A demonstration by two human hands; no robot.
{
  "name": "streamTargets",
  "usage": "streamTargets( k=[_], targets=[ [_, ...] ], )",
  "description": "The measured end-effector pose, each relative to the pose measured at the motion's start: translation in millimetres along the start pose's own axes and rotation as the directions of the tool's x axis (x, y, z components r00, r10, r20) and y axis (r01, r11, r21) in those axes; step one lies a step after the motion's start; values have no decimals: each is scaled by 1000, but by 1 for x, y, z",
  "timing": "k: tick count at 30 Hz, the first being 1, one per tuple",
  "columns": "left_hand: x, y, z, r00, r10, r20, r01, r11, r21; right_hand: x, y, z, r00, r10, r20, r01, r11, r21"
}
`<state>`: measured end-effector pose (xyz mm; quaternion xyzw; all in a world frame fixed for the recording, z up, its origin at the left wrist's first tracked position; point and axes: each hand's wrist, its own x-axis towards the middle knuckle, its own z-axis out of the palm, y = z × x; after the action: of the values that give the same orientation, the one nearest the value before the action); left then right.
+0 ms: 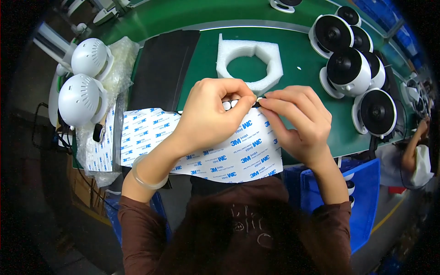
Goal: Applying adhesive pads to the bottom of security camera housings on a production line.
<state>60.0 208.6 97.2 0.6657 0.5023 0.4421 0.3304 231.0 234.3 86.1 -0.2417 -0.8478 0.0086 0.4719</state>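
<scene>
My left hand is closed over small white round pads, its thumb and forefinger pinched together beside them. Close by on the right, the fingertips of my right hand pinch a small black-and-white piece, partly covered by the fingers. Both hands work at the far edge of a white adhesive backing sheet printed in blue, which reaches over the table's near edge. Just beyond my fingertips lies a white foam block with a large round hole.
Black sheets lie left of the foam. Two white domed housings stand on bubble wrap at left. Several round white units with black fronts crowd the green table's right side. A blue bin is below right; another person sits beyond.
</scene>
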Motion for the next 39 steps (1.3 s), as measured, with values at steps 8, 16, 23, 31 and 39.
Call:
streamTargets(
  k=[8,16,23,31,39],
  targets=[
    [-2,5,-8,999,29,34,-32,994,106,8,8,-30,990,135,-49,-119,961,249],
    [-6,11,-1,995,82,54,-90,982,163,2,3,-23,976,161,147,-182,974,138],
    [-7,7,0,989,137,46,-144,968,207,-1,-1,-17,988,127,83,-135,986,101],
    [-7,7,0,994,101,35,-106,975,195,-4,1,-9,988,124,94,-138,977,164],
    [-5,3,0,999,-22,47,25,997,-76,-11,-7,5,997,59,-48,-54,992,111]
  ],
)
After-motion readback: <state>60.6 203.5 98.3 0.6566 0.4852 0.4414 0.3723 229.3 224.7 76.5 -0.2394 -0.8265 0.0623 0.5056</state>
